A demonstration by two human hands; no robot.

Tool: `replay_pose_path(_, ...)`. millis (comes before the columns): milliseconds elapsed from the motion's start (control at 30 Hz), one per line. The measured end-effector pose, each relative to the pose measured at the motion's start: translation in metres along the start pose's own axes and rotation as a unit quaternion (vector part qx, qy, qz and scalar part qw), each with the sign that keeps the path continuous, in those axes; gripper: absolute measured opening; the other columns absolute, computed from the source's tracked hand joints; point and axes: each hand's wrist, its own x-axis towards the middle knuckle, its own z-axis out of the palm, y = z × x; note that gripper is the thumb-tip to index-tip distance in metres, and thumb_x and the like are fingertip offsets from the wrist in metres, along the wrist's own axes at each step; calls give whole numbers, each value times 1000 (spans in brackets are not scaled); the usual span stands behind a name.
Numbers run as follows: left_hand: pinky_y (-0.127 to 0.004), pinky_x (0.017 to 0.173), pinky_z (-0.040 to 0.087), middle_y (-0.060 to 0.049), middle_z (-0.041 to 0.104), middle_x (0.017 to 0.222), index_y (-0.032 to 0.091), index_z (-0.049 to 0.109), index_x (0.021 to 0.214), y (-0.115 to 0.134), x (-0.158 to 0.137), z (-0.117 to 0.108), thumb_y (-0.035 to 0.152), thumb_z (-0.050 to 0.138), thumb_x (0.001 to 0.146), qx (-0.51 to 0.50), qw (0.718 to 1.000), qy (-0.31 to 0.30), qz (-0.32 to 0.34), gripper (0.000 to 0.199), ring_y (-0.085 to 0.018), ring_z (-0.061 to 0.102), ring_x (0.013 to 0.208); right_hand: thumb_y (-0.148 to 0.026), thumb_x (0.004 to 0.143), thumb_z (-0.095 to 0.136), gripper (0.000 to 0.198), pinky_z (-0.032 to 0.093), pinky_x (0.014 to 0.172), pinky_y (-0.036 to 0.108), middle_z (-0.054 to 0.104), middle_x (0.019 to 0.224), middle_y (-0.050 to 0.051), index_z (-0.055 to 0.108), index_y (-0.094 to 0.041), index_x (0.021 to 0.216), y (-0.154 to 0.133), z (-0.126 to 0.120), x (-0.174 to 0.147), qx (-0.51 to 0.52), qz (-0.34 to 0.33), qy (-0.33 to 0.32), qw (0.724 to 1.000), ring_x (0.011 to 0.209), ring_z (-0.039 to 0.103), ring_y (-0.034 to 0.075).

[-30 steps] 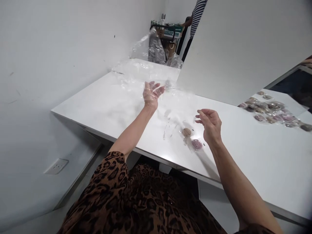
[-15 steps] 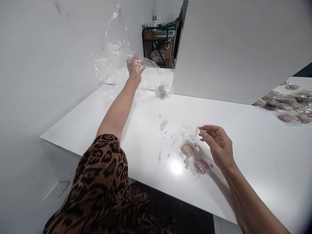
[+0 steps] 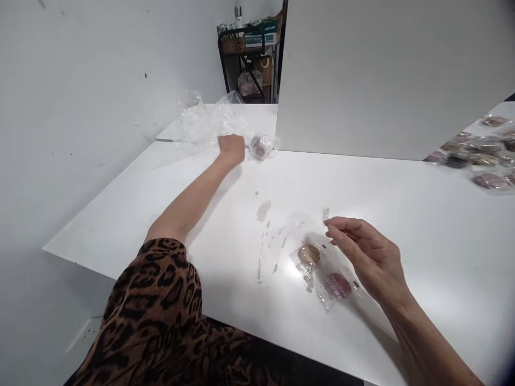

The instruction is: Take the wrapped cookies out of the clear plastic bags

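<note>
My left hand (image 3: 232,149) is closed in a fist at the near edge of a crumpled clear plastic bag (image 3: 201,122), which lies low over the table's far left part; its fingertips are hidden. Just right of that fist sits a purple round pastry (image 3: 259,146) in clear wrapping. My right hand (image 3: 368,257) hovers over the table with thumb and forefinger pinched together; whatever is between them is too small to make out. Below and left of it lie two flat wrapped pastries, a tan one (image 3: 309,253) and a pink-purple one (image 3: 338,286).
A white upright panel (image 3: 354,80) stands along the table's (image 3: 161,177) far side. Several wrapped pastries (image 3: 483,153) lie beyond it at the right. Worn patches (image 3: 264,210) mark the tabletop. A black rack (image 3: 245,59) with boxes and bags stands behind; a wall (image 3: 80,107) borders the left.
My left hand has come down and nearer, bringing the raised plastic bag down onto the table. My right hand stays pinched near the two pastries. The view has shifted slightly.
</note>
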Motion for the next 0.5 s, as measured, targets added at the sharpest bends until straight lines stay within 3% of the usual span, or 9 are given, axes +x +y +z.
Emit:
replay_pose_path(100,-52,114,35,-24,59,138,5,63,133,23,-21,24,41,50,105,30,998,28,54,47,-40,50,134,-51,90,74,28,56,80,37,71,109,5,75,-28,105,4,4,1,8,1,-8,1000,92,66,21)
replay_pose_path(200,-51,109,40,-28,50,149,8,36,159,37,-22,47,52,57,99,-8,998,32,59,77,-43,50,136,-52,91,73,28,53,76,35,70,102,4,74,-27,105,13,8,5,7,-2,-20,1000,89,64,19)
replay_pose_path(267,-52,112,37,-30,46,153,9,23,165,40,-16,58,43,58,98,-42,998,39,34,83,-43,48,139,-53,92,72,29,50,72,33,69,99,4,73,-26,103,19,10,9,5,-2,-29,1000,85,62,18)
replay_pose_path(400,-50,116,33,-28,55,144,11,34,160,35,-14,65,17,55,95,-146,986,76,9,68,-39,51,138,-55,92,70,32,47,68,31,66,94,3,72,-24,99,22,10,15,13,1,-23,1000,77,56,15)
replay_pose_path(500,-43,112,40,-18,66,128,20,48,149,24,-30,60,15,64,89,-343,936,79,-19,61,-33,58,131,-56,91,70,33,45,64,31,66,93,3,71,-23,98,23,9,16,23,-7,-22,999,75,55,15)
